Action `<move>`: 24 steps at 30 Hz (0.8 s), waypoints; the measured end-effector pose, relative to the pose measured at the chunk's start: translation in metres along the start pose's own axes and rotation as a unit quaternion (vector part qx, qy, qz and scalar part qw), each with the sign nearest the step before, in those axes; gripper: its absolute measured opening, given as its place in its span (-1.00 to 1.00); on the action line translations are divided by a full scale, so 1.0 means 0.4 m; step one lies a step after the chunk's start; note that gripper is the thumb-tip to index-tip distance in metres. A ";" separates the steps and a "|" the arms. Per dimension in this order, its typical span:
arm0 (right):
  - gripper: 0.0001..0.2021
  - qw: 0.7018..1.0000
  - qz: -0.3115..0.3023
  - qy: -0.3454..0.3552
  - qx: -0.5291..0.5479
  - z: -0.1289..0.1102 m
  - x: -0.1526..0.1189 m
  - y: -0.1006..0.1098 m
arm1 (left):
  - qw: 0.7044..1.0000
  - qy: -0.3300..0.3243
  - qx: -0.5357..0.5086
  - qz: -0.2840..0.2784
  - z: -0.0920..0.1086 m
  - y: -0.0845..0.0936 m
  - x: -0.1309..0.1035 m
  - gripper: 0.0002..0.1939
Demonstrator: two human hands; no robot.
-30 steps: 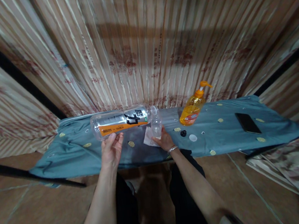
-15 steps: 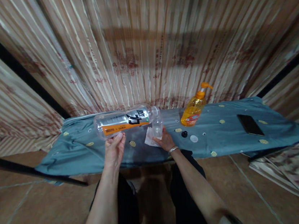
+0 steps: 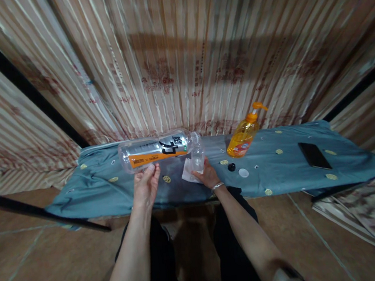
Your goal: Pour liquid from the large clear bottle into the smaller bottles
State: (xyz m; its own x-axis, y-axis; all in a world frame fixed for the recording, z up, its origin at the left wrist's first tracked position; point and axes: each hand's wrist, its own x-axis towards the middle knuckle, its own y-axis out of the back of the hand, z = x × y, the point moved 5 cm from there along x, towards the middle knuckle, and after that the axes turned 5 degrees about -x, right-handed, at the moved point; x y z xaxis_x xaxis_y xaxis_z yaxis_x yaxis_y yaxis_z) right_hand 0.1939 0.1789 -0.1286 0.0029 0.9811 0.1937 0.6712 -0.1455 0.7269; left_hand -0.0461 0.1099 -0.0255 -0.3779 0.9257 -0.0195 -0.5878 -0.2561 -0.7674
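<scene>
My left hand (image 3: 147,184) grips a large clear plastic bottle (image 3: 154,152) from below, near its base. The bottle is tilted onto its side, with a silver and orange label, and its neck points right. Its mouth meets the top of a small clear bottle (image 3: 197,154), which stands upright. Around the lower part of this small bottle my right hand (image 3: 208,174) is closed. A white tissue (image 3: 188,172) lies beside the small bottle, partly hidden by my right fingers. Whether liquid passes between the bottles I cannot make out.
An orange pump bottle (image 3: 242,136) stands to the right. In front of it lie a small black cap (image 3: 232,167) and a whitish disc (image 3: 243,173). Farther right a dark phone (image 3: 314,155) rests on the teal cloth (image 3: 286,169). A pleated curtain (image 3: 177,59) hangs behind.
My left hand has shifted slightly to the right under the large bottle. The bottles and my right hand stay nearly in place.
</scene>
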 end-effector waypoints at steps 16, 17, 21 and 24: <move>-0.18 1.000 0.013 0.014 0.006 -0.004 -0.005 0.004 | 1.000 0.003 0.002 -0.013 -0.010 0.002 0.003 -0.49; -0.18 1.000 0.016 0.015 0.008 -0.004 -0.005 0.005 | 1.000 0.003 0.003 -0.013 -0.011 0.003 0.004 -0.50; -0.21 1.000 0.007 0.007 0.020 -0.002 -0.006 0.004 | 1.000 0.002 0.009 -0.009 -0.014 0.008 0.007 -0.51; -0.20 1.000 0.000 0.001 0.023 -0.001 -0.006 0.003 | 1.000 0.004 0.011 -0.008 -0.015 0.010 0.009 -0.54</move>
State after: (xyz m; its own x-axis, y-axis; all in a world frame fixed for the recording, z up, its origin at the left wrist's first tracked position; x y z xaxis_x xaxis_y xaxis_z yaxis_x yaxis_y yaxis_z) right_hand 0.1944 0.1763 -0.1276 0.0012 0.9808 0.1949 0.7051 -0.1391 0.6953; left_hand -0.0455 0.1137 -0.0324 -0.3624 0.9320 -0.0125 -0.6097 -0.2472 -0.7531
